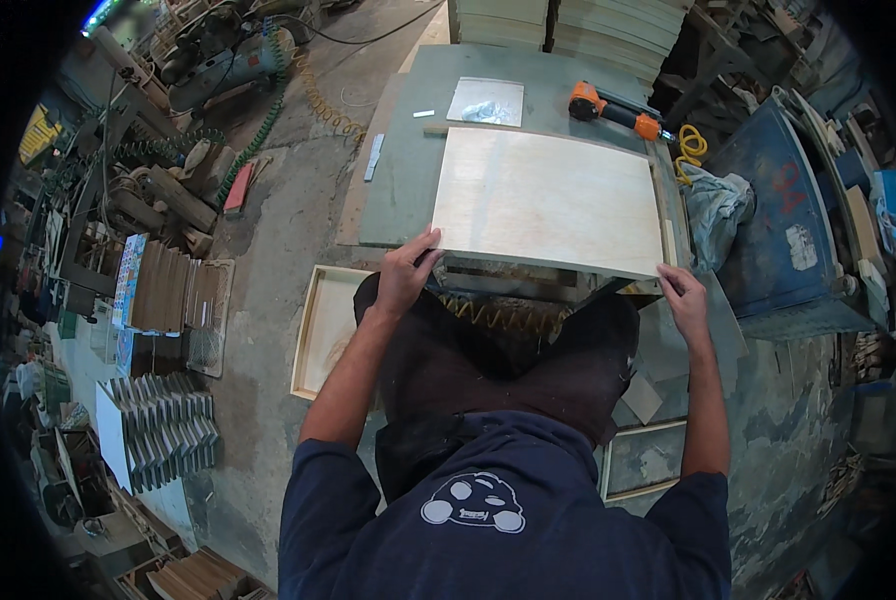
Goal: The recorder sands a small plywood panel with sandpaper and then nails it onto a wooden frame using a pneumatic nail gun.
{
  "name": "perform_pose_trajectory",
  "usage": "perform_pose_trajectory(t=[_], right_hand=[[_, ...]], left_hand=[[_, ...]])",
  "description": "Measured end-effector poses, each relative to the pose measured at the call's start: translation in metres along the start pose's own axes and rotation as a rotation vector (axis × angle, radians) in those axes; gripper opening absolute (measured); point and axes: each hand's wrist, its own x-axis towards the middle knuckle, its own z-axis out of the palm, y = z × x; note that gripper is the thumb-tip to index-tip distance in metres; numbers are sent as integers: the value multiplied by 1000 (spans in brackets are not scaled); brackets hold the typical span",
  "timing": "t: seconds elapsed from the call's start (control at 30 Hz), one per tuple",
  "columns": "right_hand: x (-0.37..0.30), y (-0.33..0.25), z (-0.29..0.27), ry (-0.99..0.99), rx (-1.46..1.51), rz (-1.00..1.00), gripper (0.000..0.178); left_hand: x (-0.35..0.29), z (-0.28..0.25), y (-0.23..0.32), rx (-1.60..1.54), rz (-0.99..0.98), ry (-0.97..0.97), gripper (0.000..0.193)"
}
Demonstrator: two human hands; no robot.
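Note:
A pale, rectangular plywood panel (553, 195) lies on the green-grey worktable (398, 190), its near edge jutting out over my lap. With fingers closed on the panel's near left corner, my left hand (406, 268) grips it. At the near right corner my right hand (683, 295) pinches the same panel. Whether a frame sits under the panel cannot be made out. Beyond its far right corner lies an orange and black air nail gun (618, 112), joined to a coiled yellow hose (690, 150). A small clear plastic bag on a white sheet (486, 102) rests past the far edge.
A shallow wooden tray (313, 335) stands on the floor left of my legs. On the right are a crumpled grey cloth (718, 205) and a large blue metal box (783, 220). Boards (618, 30) are stacked behind the table; more stacked pieces (168, 435) stand at left.

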Motion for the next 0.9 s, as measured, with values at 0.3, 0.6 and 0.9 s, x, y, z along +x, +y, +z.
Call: perform_pose_trajectory(t=[0.3, 0.6, 0.9], right_hand=[[35, -34, -8, 71, 180, 49, 25], [111, -83, 70, -183, -560, -283, 50], [120, -70, 80, -327, -533, -104, 56]], left_hand=[[67, -21, 30, 298, -87, -293, 37], [144, 41, 25, 495, 55, -377, 49], [193, 44, 34, 581, -134, -587, 43]])
